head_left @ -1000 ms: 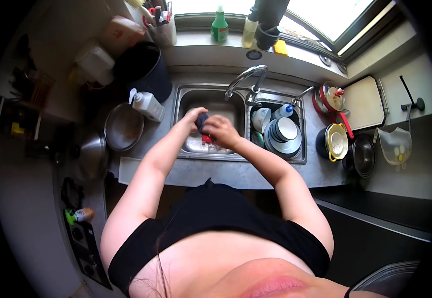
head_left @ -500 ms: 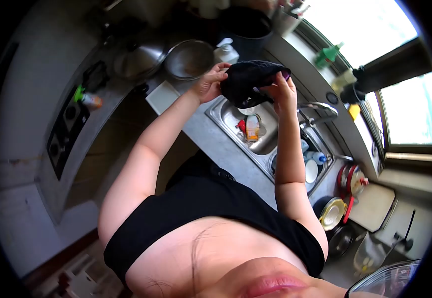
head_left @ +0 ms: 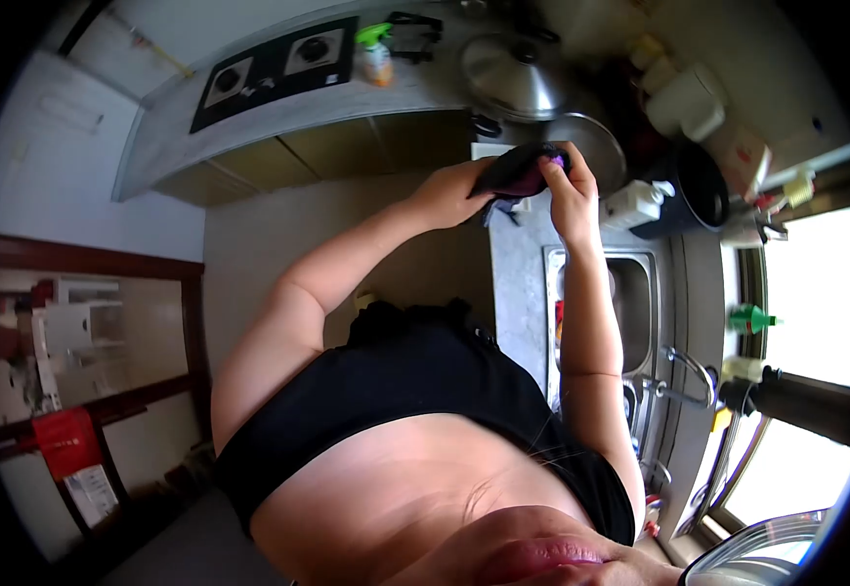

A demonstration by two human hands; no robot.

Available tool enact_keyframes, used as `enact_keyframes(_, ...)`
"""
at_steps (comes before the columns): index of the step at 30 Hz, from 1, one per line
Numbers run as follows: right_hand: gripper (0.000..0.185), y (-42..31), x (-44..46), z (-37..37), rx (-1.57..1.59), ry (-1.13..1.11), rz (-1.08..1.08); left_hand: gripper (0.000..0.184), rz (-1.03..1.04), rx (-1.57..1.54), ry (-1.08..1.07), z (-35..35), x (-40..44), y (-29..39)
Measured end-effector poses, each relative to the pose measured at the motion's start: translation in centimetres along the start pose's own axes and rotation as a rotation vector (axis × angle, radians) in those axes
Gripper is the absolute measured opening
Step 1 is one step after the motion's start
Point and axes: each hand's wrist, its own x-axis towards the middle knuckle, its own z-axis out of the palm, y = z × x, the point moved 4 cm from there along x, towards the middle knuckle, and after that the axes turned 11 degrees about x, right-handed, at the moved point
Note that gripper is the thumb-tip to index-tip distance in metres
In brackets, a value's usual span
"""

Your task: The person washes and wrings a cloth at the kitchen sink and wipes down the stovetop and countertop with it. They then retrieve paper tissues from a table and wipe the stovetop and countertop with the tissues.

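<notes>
A soft black item with a purple inside (head_left: 517,176), which looks like cloth, is stretched between my two hands at the top middle. Its exact kind I cannot make out. My left hand (head_left: 447,195) grips its left end, the fingers partly hidden behind it. At the other end, my right hand (head_left: 573,190) pinches it with thumb and fingers near a bright purple patch. A dark loose strip hangs from the lower side. The item is held in the air in front of the counter corner.
A sink (head_left: 630,283) with a faucet (head_left: 694,376) lies to the right. Behind my hands are a lidded pan (head_left: 513,78), a white pump bottle (head_left: 637,205) and a black bin (head_left: 701,190). A spray bottle (head_left: 376,59) stands beside the gas stove (head_left: 274,73).
My body and view have turned left, away from the sink toward the stove. Both hands still hold the black item, now away from the sink and more bunched.
</notes>
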Motion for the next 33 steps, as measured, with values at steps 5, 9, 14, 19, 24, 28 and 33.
enact_keyframes(5, 0.019, 2.9, 3.0, 8.3, 0.166, -0.081, 0.129, 0.032, -0.254, 0.227, 0.239, -9.7, -8.3, -10.6)
enact_keyframes(9, 0.022, 5.1, 4.6, 16.3, -0.084, -0.223, 0.126, 0.026, -0.476, 0.141, 0.337, -19.1, -16.4, -18.7)
enact_keyframes(14, 0.016, 11.3, 6.3, 24.3, -0.189, -0.303, 0.189, 0.018, -0.543, -0.260, 0.418, -28.6, -25.0, -26.5)
enact_keyframes(19, 0.015, 15.2, 9.7, 30.4, -0.226, -0.276, 0.335, 0.016, -0.553, -0.434, 0.396, -35.9, -30.6, -30.7)
enact_keyframes(24, 0.028, 20.8, 17.5, 37.2, -0.264, -0.335, 0.360, 0.025, -0.642, -0.173, 0.325, -42.2, -30.3, -37.1)
enact_keyframes(28, 0.039, 29.6, 26.7, 42.3, -0.222, -0.349, 0.469, 0.031, -0.827, -0.259, 0.418, -45.2, -27.6, -49.2)
enact_keyframes(33, 0.023, 28.8, 33.4, 47.7, -0.033, -0.282, 0.310, 0.028, -0.717, -0.364, 0.612, -51.3, -22.8, -53.1)
